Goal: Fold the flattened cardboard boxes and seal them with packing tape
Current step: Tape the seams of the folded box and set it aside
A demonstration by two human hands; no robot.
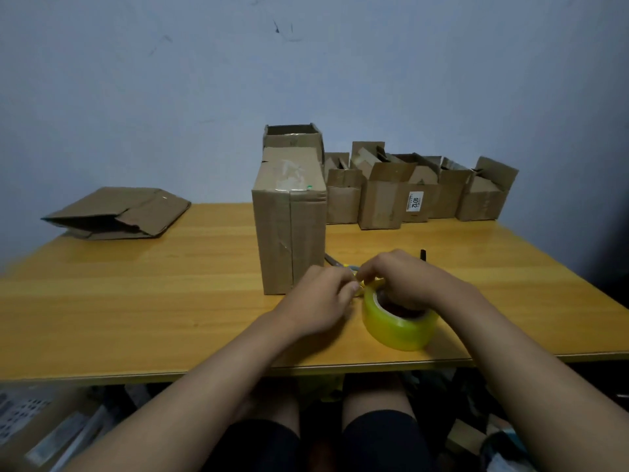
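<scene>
Both hands [360,287] hide tape roll [398,321] end.

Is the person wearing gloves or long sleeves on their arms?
No. The left hand and right hand are bare, with no gloves, rings or watch showing. Both forearms are bare too, with no sleeves in view.

You have one roll of packing tape [398,321] on the table [136,294], with both your hands at it: one left hand [320,301], one right hand [401,281]. One tall taped box [289,229] stands closest to you, and one open-topped box [292,137] behind it. One flattened pile of cardboard [115,212] lies at your far left; how many sheets it holds, you cannot tell. The row of small open boxes [418,189] by the wall looks like about five.
</scene>
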